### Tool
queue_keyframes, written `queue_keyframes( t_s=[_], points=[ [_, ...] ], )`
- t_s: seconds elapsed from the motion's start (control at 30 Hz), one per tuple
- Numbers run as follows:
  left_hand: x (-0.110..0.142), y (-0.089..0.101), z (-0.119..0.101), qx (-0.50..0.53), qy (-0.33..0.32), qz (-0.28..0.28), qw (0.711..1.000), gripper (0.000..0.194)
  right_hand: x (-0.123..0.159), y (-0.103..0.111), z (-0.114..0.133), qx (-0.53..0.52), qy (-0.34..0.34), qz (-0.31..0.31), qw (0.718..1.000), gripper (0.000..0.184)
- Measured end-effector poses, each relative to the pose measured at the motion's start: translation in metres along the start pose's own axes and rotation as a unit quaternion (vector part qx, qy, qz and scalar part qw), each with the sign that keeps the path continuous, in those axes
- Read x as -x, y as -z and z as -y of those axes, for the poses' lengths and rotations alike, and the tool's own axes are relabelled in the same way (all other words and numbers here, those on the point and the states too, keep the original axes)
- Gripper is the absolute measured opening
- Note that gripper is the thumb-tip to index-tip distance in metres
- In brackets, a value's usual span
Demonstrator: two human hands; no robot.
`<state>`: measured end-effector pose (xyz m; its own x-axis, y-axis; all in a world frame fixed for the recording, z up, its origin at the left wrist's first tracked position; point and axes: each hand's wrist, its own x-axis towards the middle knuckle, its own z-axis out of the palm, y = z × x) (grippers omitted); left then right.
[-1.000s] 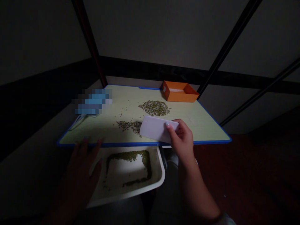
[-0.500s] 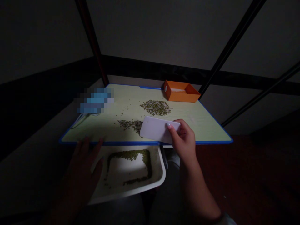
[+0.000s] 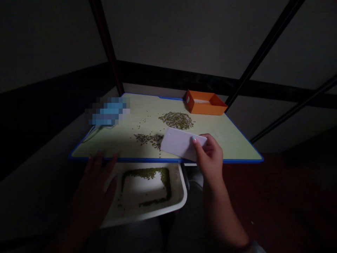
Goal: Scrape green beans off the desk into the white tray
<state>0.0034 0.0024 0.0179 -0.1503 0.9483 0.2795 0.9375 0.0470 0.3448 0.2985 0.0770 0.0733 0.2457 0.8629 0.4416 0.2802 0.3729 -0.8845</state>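
My right hand point(image 3: 210, 156) grips a flat white scraper point(image 3: 179, 143) by its right end, thumb on top. The scraper is tilted over the near part of the pale green tabletop. At its left edge lies a scattered strip of small dark green beans point(image 3: 147, 139), like mung beans. Behind it is a larger bean pile point(image 3: 177, 120). My left hand point(image 3: 96, 186) is in shadow, fingers spread, with its fingertips at the table's near edge. Below that edge sits a white tray point(image 3: 183, 189) with more beans along its inner sides.
An orange open box point(image 3: 206, 105) stands at the back right of the blue-edged table point(image 3: 231, 140). At the left is a blurred-out blue object point(image 3: 109, 110) with a pale cable. Wall panels rise close behind. The scene is dim.
The scraper has lifted and shifted slightly right, a little away from the near strip of beans. My left hand looks almost unmoved. The whole view has shifted slightly.
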Motion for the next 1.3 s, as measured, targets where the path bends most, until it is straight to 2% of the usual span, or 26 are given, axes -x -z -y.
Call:
queue_keyframes(
  t_s=[0.27, 0.43, 0.67, 1.3],
  points=[
    [-0.0004, -0.0017, 0.0005, 0.001, -0.006, -0.004, 1.000, 0.058, -0.0004, 0.0012, -0.0014, 0.000, -0.020, 0.015, 1.000, 0.019],
    [-0.0004, -0.0029, 0.0009, 0.003, -0.013, -0.009, 1.000, 0.057, -0.0011, 0.0004, -0.0033, 0.018, -0.011, -0.006, 1.000, 0.020],
    [-0.0003, 0.0023, -0.0041, 0.003, 0.010, 0.010, 1.000, 0.056, 0.0008, -0.0025, -0.0016, 0.014, -0.016, 0.004, 1.000, 0.020],
    [0.0003, 0.0026, -0.0050, 0.006, 0.007, 0.007, 1.000, 0.057, 0.0002, -0.0065, -0.0009, 0.007, -0.008, 0.008, 1.000, 0.020]
  ],
)
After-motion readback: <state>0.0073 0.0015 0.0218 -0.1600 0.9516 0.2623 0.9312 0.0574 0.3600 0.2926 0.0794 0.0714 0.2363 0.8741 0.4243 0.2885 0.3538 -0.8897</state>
